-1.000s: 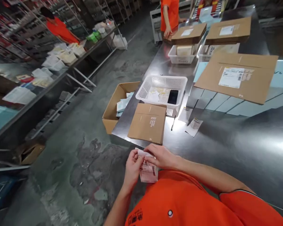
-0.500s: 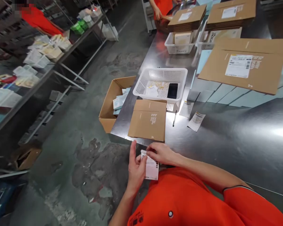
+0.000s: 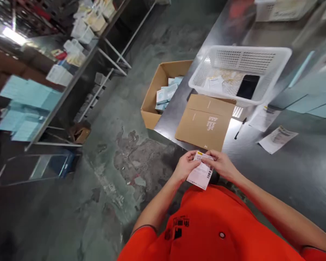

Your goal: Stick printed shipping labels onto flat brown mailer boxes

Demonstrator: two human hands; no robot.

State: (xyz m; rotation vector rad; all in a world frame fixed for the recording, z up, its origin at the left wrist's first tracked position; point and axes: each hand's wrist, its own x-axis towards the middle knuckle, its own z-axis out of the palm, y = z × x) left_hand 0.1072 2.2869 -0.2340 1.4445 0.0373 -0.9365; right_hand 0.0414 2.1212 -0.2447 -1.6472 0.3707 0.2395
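A white shipping label [image 3: 199,176] with a yellow mark at its top and a barcode is pinched between both hands, in front of my body at the table's edge. My left hand [image 3: 186,166] grips its left side near the top. My right hand [image 3: 222,165] holds the upper right part, thumb across the label's face. Just beyond my hands a flat brown cardboard carton [image 3: 203,121] with white print lies on the metal table [image 3: 277,172]. Right of the carton are a black pen [image 3: 240,128] and two more paper labels, one of them a printed label [image 3: 278,139].
A white plastic basket [image 3: 281,59] holding a black phone [image 3: 248,87] and papers stands behind the carton. An open cardboard box [image 3: 149,105] with light-blue boxes stands left of the table. Light-blue boxes [image 3: 312,103] line the right side. Another table with baskets is across the floor.
My left hand's fingers, stretched out before, have closed on the label's edge. Both hands now hold the label near its top. The view has swung left and lower.
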